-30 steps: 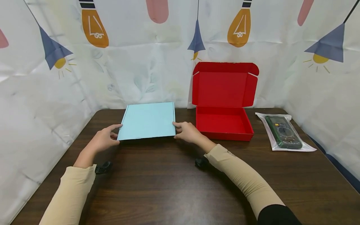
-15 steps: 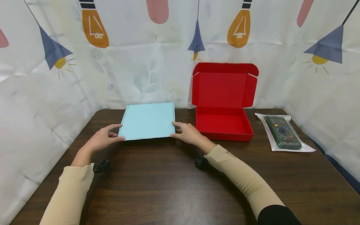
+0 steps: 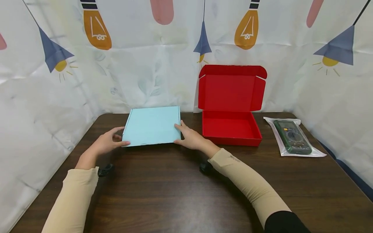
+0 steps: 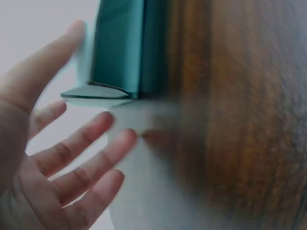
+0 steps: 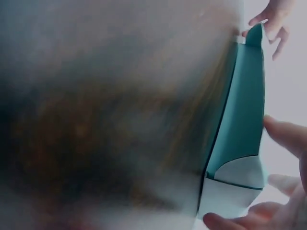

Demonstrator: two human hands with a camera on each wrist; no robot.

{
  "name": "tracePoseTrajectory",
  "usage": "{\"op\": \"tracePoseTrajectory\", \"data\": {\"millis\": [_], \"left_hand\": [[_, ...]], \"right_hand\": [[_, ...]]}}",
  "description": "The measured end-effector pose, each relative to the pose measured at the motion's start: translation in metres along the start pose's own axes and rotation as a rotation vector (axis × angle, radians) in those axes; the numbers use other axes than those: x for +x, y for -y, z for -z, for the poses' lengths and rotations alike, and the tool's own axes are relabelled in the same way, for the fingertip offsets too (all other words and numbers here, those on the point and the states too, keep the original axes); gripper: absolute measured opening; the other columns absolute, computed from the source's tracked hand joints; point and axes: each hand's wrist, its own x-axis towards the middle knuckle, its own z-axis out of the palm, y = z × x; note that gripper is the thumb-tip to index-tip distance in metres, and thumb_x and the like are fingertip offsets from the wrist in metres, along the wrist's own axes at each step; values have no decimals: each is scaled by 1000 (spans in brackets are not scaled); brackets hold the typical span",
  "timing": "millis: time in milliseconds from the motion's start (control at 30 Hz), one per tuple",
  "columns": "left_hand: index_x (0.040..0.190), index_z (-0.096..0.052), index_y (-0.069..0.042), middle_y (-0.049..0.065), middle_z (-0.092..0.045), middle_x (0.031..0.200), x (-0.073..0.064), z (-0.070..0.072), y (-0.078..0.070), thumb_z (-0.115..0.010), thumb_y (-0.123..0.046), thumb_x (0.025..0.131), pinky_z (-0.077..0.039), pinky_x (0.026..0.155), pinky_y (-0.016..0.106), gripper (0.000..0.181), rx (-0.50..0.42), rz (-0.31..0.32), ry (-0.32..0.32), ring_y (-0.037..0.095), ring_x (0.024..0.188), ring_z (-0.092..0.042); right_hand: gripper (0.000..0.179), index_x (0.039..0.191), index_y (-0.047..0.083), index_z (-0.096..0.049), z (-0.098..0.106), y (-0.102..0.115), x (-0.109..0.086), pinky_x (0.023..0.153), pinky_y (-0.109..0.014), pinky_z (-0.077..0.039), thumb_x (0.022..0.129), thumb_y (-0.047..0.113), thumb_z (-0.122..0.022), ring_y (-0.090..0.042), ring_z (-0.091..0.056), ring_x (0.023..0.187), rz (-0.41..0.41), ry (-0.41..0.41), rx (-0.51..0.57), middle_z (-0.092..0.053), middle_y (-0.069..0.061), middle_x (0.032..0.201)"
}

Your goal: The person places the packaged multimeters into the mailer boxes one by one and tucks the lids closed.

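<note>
A flat light blue cardboard box lies lid-up on the table's far left part. My left hand is at its near left corner, thumb on the lid's front edge and the other fingers spread beside the left side. At the right end, my right hand reaches over the edge, its index finger on the lid and thumb at the near corner. The box's front face looks dark teal in the right wrist view, with a curved tab at its end. The left wrist view shows another tab sticking out.
Right of the blue box stands a red box, its lid raised against the patterned curtain. A green multimeter in a clear plastic bag lies at the far right. Dark wood tabletop stretches in front of the hands.
My left thumb has come up from below the corner onto the lid's front edge. My right fingers have shifted left, from the box's side onto its lid. The box stays nearly in place.
</note>
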Motion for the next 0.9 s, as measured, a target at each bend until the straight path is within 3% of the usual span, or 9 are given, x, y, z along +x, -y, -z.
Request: {"op": "tracePoseTrajectory", "data": {"millis": [167,333,433,633,900], "left_hand": [[160,-16,6,38,-29,154,7,-7,1,-71,-46,97,-38,103,69,98,12,-57,-16,57,136,-37],[159,-22,8,36,-13,163,20,-13,-1,-73,-42,96,-23,112,70,96,40,-140,-47,55,148,-16],[159,-25,5,33,-7,165,28,-16,-8,-72,-43,96,-20,114,69,92,67,-155,-36,53,150,-11],[161,-25,1,28,-8,167,43,-17,-23,-60,-51,102,-11,113,75,86,145,-148,-15,55,150,-4],[162,-26,-3,27,-14,166,49,-16,-23,-51,-60,102,-9,110,79,86,297,-137,-19,55,150,-6]], "right_hand": [[83,166,15,-17,-5,-1,4,119,-50,-29,102,37,-65,-41,3,155,63,51,-18,9,-12,171],[83,166,14,-16,-6,2,13,118,-46,-32,102,40,-63,-39,10,155,129,58,-111,7,-12,171],[83,166,13,-16,-3,3,19,119,-46,-30,103,42,-61,-38,12,155,139,85,-157,5,-11,172],[87,166,13,-12,7,5,30,122,-46,-23,102,48,-59,-36,12,155,111,131,-252,8,-11,171],[92,166,12,-9,7,7,37,121,-45,-25,100,51,-60,-36,10,156,96,151,-262,5,-9,172]]}}
